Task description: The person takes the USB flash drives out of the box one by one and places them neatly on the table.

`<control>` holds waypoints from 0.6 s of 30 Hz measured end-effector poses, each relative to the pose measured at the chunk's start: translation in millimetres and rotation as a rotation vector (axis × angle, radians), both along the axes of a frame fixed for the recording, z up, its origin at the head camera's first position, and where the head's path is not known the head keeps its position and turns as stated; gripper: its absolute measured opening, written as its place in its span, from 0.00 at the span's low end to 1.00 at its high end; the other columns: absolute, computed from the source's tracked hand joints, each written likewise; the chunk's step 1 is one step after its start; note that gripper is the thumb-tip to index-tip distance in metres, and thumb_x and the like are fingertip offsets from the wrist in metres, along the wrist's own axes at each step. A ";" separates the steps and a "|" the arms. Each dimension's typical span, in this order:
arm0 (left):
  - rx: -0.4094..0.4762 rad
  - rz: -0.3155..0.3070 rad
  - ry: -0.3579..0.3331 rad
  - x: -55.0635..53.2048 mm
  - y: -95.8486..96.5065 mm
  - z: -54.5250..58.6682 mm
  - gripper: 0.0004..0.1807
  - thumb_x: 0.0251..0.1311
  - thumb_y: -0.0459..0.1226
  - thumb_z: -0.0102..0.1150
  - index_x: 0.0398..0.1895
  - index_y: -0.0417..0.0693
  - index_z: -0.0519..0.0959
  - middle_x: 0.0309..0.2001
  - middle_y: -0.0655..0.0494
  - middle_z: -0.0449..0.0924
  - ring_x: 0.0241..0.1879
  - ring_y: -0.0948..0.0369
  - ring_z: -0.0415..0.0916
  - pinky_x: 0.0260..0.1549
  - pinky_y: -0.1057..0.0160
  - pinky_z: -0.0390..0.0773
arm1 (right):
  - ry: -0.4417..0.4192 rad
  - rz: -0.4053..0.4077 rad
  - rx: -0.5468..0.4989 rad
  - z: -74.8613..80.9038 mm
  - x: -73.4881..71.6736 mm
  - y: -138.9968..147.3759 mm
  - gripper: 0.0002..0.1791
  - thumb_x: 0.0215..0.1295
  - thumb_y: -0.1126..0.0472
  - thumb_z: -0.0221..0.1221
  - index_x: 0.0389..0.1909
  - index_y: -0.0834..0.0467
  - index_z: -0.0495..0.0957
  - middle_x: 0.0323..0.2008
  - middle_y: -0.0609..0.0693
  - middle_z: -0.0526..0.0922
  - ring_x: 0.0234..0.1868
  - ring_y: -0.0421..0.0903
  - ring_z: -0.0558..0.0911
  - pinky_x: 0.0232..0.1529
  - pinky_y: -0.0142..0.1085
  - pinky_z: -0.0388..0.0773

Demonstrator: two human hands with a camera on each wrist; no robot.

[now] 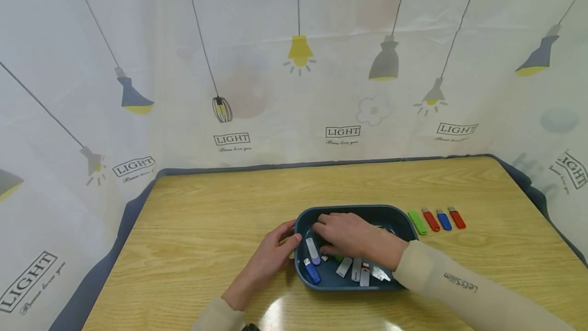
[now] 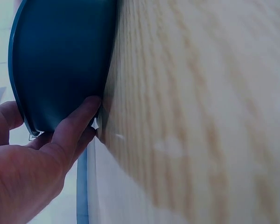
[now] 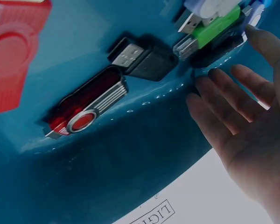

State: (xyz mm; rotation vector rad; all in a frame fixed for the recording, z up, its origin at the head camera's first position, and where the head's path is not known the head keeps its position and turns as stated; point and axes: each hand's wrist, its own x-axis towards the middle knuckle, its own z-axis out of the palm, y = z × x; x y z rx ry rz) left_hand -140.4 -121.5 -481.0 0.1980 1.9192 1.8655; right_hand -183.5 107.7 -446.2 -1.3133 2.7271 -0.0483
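Observation:
A dark blue rounded plastic tray (image 1: 335, 284) holds loose USB sticks. My left hand (image 1: 274, 252) is at its left end, fingers against the outer wall and thumb by the rim; the left wrist view shows this hand (image 2: 42, 163) holding the tray's end (image 2: 60, 65). My right hand (image 1: 351, 234) reaches inside the tray. In the right wrist view, the right hand (image 3: 242, 121) has its fingers extended, nothing gripped, beside a green USB stick (image 3: 219, 28) and a black one (image 3: 214, 52). A black stick (image 3: 154, 58) and a red-and-black one (image 3: 91, 100) lie farther from the fingertips.
Right of the tray, a green USB stick (image 1: 417, 222), a red one (image 1: 431, 219), a blue one (image 1: 444, 220) and another red one (image 1: 457, 218) lie in a row. Inside the tray are a blue stick (image 1: 312, 272) and several white ones. A printed curtain (image 1: 275, 91) surrounds the wooden table (image 1: 206, 218).

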 end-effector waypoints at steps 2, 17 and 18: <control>-0.001 0.002 -0.003 0.2 0.3 1.3 0.31 0.80 0.44 0.49 0.79 0.40 0.60 0.75 0.36 0.62 0.69 0.44 0.70 0.56 0.50 0.82 | 0.007 -0.003 -0.011 1.0 1.6 -0.4 0.21 0.67 0.47 0.69 0.55 0.56 0.83 0.44 0.50 0.83 0.41 0.43 0.83 0.42 0.39 0.85; -0.025 0.003 -0.008 -0.6 -0.4 0.3 0.30 0.80 0.45 0.49 0.79 0.43 0.61 0.75 0.37 0.63 0.67 0.45 0.72 0.55 0.51 0.83 | -0.023 -0.052 0.018 0.3 0.7 -8.2 0.20 0.66 0.49 0.71 0.53 0.56 0.85 0.39 0.49 0.82 0.35 0.42 0.79 0.39 0.37 0.83; -0.027 0.003 -0.009 -0.6 -0.4 0.4 0.30 0.80 0.45 0.49 0.79 0.43 0.61 0.75 0.37 0.63 0.67 0.45 0.72 0.55 0.51 0.83 | -0.023 -0.055 0.023 0.2 0.8 -8.8 0.20 0.65 0.49 0.71 0.53 0.56 0.85 0.40 0.49 0.83 0.35 0.42 0.80 0.39 0.37 0.84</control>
